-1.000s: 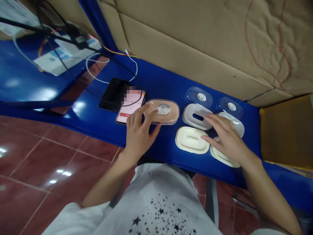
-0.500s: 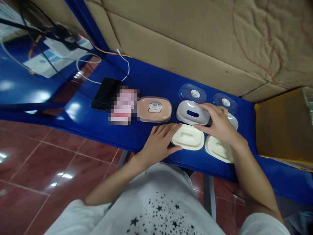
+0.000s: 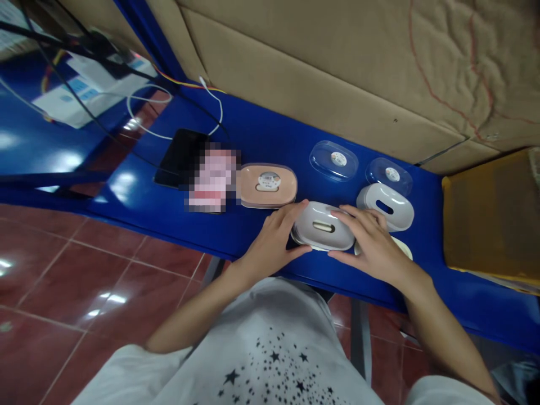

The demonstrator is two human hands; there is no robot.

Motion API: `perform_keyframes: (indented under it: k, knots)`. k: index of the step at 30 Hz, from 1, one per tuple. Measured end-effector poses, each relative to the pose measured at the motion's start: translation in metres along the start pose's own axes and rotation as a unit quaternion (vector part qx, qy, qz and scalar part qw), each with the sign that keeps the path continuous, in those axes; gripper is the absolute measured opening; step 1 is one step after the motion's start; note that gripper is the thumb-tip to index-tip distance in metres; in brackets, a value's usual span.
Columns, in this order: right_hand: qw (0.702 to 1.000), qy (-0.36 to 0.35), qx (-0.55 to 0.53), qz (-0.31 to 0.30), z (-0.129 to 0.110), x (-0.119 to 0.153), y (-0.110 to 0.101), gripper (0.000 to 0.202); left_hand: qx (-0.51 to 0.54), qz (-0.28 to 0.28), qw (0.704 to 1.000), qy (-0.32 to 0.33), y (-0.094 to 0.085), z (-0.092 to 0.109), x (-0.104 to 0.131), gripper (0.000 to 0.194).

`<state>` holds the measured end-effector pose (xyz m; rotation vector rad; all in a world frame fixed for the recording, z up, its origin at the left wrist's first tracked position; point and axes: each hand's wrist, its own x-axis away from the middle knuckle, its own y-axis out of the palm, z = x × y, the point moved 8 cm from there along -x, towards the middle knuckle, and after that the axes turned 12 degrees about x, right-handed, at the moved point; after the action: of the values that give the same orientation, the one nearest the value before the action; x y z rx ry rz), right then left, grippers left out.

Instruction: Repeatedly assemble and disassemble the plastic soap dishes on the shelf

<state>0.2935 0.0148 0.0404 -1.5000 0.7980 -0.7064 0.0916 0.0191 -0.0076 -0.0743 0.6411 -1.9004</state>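
Observation:
Both my hands are around a pale grey soap dish tray [image 3: 310, 216] with an oval slot, set over a cream base [image 3: 324, 228] that shows through the slot. My left hand [image 3: 274, 236] grips its left end, thumb at the near edge. My right hand [image 3: 373, 236] holds the right end, fingertips on the rim. Behind my right hand sits a second pale grey tray [image 3: 399, 211]. Another cream base [image 3: 403, 247] lies mostly hidden under that hand. Two clear lids [image 3: 320, 160] with round stickers rest farther back, and a peach soap dish [image 3: 248, 191] is to the left.
All this stands on a narrow blue table [image 3: 270, 129] against a cardboard sheet [image 3: 304, 50]. At the left are a black flat device [image 3: 172, 160], a blurred-out pink item [image 3: 211, 177], cables and a white power strip [image 3: 76, 101]. A cardboard box [image 3: 489, 219] stands at the right.
My right hand has brought the grey tray toward me and down onto the cream base. My left hand has moved from the base's edge to the tray's left end.

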Motion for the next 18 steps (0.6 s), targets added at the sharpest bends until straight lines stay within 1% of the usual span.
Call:
perform_keyframes:
  k: [3, 10, 15, 18]
  knots:
    - [1.0, -0.003, 0.012, 0.015, -0.0045, 0.002, -0.0038, 0.076, -0.007, -0.006, 1.0, 0.002, 0.0001, 0.0017, 0.0008, 0.1]
    - [0.999, -0.013, 0.033, 0.007, -0.0101, 0.0026, -0.0068, 0.075, -0.041, -0.014, 0.999, 0.009, 0.0016, 0.0035, 0.0031, 0.092]
    - [0.999, -0.013, 0.032, 0.002, -0.0094, 0.0038, -0.0027, 0.076, -0.063, -0.054, 0.996, 0.024, 0.0061, 0.0073, 0.0033, 0.078]
    - [1.0, -0.011, 0.024, -0.01, -0.0092, 0.0029, 0.0007, 0.08, -0.065, -0.057, 0.996, 0.025, 0.0069, 0.0064, 0.0037, 0.078]
